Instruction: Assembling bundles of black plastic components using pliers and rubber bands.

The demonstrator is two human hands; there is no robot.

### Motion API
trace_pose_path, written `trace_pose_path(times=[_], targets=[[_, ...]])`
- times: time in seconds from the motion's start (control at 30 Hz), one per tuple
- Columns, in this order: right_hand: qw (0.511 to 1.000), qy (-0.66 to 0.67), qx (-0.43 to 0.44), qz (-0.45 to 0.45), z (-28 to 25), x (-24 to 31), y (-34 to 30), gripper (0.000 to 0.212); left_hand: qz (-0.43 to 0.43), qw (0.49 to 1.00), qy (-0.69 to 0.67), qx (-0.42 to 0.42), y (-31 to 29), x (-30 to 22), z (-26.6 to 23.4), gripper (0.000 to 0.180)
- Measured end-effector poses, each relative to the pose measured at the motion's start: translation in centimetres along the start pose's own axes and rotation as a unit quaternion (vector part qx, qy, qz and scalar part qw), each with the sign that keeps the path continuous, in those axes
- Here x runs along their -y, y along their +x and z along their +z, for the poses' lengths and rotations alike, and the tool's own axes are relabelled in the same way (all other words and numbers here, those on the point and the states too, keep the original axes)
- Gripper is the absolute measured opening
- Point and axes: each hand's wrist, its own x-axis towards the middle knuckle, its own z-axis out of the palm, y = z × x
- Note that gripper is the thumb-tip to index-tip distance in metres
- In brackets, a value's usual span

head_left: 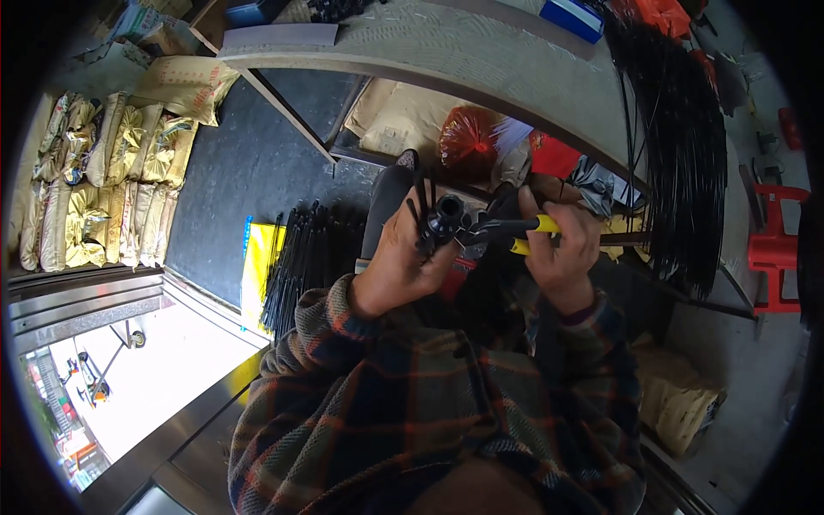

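My left hand [402, 262] is closed around a black part with a round hollow end [446, 209], with several thin black rods about it, like an umbrella frame. My right hand [562, 253] grips pliers [506, 227] with black and yellow handles, their jaws pointing left at the black part. A fine shiny wire [464, 230] shows beside the jaws; whether they are clamped on it I cannot tell. Both hands are over my lap, with the left fingertips partly hidden by the black part.
A stand of thin black rods [300, 262] is to the left, beside a yellow sheet [261, 257]. Ahead runs a worktable [429, 43], more long black rods [687, 163] hanging over its right end. Stacked sacks [103, 180] lie far left; a red stool [777, 249] stands right.
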Motion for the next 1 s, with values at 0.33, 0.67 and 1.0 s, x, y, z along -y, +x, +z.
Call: trace_pose_path(times=[0.33, 0.67, 1.0], targets=[[0.258, 0.611, 0.699, 0.27, -4.5, -5.2, 3.2, 0.045, -0.069, 0.954, -0.151, 0.248, -0.1, -0.3, -1.2, 0.065], [0.826, 0.396, 0.399, 0.023, -6.5, -3.6, 0.9, 0.064, 0.022, 0.981, -0.063, 0.182, 0.2, 0.6, 0.1, 0.058], [0.887, 0.328, 0.324, -0.028, -6.3, -3.5, 0.9, 0.063, 0.023, 0.965, -0.129, 0.225, 0.5, 1.6, 0.6, 0.059]])
